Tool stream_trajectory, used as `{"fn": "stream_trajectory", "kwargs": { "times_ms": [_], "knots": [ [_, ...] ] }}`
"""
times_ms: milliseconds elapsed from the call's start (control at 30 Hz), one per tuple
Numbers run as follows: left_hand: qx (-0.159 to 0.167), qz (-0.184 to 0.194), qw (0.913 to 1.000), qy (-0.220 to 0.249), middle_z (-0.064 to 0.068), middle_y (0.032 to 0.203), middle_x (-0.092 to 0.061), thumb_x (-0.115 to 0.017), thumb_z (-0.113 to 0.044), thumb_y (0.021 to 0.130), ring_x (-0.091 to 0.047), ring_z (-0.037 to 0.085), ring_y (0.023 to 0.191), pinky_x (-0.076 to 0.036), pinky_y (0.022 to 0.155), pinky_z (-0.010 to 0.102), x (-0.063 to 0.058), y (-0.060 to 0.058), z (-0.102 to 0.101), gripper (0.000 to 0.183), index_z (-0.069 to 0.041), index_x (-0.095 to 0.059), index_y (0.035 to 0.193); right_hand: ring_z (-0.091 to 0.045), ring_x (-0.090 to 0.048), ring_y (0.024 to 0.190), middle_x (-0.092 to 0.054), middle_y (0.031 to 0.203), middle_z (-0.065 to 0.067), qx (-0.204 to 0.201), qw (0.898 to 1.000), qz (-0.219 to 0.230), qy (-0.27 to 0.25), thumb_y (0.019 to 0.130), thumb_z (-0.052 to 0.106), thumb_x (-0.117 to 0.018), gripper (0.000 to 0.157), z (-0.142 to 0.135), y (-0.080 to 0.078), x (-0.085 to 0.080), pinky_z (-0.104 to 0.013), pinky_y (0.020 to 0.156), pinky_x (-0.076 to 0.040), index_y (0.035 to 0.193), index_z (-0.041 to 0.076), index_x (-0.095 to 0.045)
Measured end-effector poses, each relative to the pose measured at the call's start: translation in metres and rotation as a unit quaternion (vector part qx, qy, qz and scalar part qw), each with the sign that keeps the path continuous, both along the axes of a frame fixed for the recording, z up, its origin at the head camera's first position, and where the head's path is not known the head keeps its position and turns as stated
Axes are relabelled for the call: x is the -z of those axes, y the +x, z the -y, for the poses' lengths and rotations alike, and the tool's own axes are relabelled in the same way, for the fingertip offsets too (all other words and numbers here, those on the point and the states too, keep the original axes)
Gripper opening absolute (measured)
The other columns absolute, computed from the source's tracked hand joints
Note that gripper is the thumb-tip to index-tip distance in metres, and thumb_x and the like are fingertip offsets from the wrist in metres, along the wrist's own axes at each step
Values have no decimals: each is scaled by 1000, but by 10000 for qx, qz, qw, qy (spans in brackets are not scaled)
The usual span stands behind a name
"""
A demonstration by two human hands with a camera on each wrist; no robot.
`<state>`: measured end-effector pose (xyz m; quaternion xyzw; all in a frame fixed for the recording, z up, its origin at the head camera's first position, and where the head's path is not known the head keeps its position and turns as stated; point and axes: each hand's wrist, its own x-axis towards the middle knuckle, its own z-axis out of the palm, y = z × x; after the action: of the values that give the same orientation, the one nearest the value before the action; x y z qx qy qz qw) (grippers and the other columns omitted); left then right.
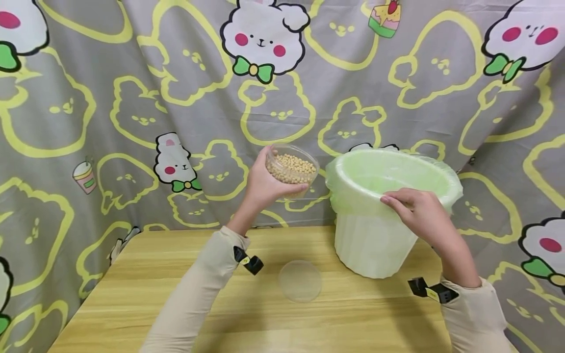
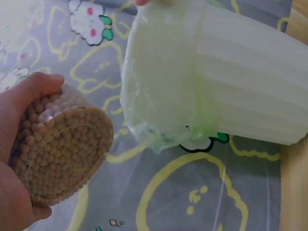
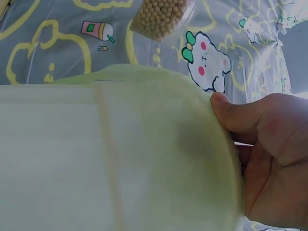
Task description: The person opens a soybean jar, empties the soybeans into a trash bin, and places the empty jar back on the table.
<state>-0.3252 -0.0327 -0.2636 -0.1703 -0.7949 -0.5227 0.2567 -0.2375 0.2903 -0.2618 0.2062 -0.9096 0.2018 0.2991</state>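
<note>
right hand (image 1: 419, 213) pinches lined bin rim (image 1: 353, 188); left hand (image 1: 264, 184) grips filled tub (image 2: 62, 154)

Table (image 1: 154, 279) is topped in lt wood-grain. A round clear disc (image 1: 300, 281) is laid flat on it. Behind the table a grey curtain (image 1: 212, 127) is hung, printed in yellow & white w/ animals (image 1: 265, 41), some green-bowed; a cup pic (image 1: 85, 176) is seen up-L of the table, a cake pic (image 1: 385, 19) high above it.

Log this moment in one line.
Left hand: grips tub of pellets | Right hand: holds lined bin at rim | Translucent disc: on table
</note>
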Motion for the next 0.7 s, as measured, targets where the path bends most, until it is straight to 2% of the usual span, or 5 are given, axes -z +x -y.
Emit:
{"fn": "stream_trajectory", "kwargs": {
  "times_ms": [133, 333, 500, 700],
  "knots": [
    [-133, 69, 9997, -211, 0, 139, -45, -89, -57, 39, -45, 16, 124, -43, 98, 35, -16, -8, -12, 126, -23, -30, 145, -28, -68, 84, -73, 92, -10, 57, 10000, 50, -52, 90, 21, -63, 21, 1, 1, 0, -47, 73, -52, 100, 6, -74],
    [-344, -66, 9970, -696, 1, 140, -45, -88, -59, 38, -45, 15, 124, -43, 99, 36, -35, -20, -28, 125, -24, -32, 144, -32, -68, 85, -72, 93, -14, 12, 9999, 65, -84, 91, 20, -62, 22, 3, 1, -1, -50, 74, -52, 100, 4, -73],
    [-453, -143, 9941, -979, -1, 136, -47, -87, -59, 39, -47, 16, 121, -45, 97, 39, -42, -26, -40, 124, -24, -32, 143, -31, -68, 84, -72, 92, -13, 38, 10000, 45, -39, 91, 20, -62, 22, 4, 2, -2, -48, 72, -52, 101, 4, -73],
    [-633, -223, 9893, -1293, 0, 139, -45, -89, -53, 41, -45, 18, 124, -42, 101, 38, -45, -32, -56, 125, -18, -30, 145, -32, -68, 84, -72, 93, -14, 91, 9999, 113, -71, 92, 20, -61, 24, 5, 4, -2, -49, 71, -52, 102, 2, -73]
  ]
}}
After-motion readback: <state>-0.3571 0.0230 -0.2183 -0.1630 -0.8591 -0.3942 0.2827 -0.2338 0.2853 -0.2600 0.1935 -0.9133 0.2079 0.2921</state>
